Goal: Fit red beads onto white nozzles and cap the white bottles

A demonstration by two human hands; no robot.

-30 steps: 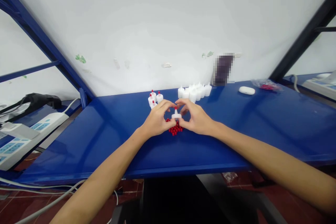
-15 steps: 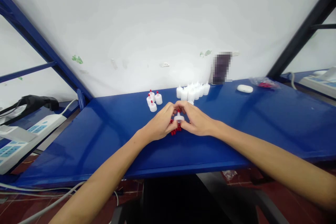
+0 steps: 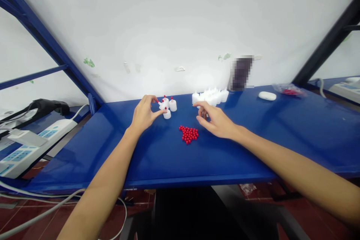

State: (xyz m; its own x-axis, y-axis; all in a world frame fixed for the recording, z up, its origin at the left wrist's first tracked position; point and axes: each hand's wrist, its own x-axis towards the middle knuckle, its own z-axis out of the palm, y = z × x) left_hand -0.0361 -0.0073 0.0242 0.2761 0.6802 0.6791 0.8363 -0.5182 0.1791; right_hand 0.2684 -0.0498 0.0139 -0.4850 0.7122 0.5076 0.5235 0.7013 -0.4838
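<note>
My left hand (image 3: 143,114) is at the left group of small white squeeze bottles with red caps (image 3: 173,105). Between its thumb and index finger is a tilted white bottle with a red cap (image 3: 160,103), partly hidden by the neighbouring bottles. My right hand (image 3: 212,119) hovers just in front of the cluster of uncapped white bottles (image 3: 215,98). Its fingers are bent, with the thumb apart, and nothing shows in them. On the table between both hands lies a patch of small red caps (image 3: 189,134).
The blue table (image 3: 239,161) meets a white wall. Toward the right are a white oval case (image 3: 267,96) and a clear plastic bag with red contents (image 3: 289,90). A blurred dark object (image 3: 241,73) leans on the wall. Power strips (image 3: 42,138) and cables lie at the left.
Both hands were together over the red caps around one capped bottle. They have parted: the left moved left to the capped bottles, the right moved right toward the uncapped ones.
</note>
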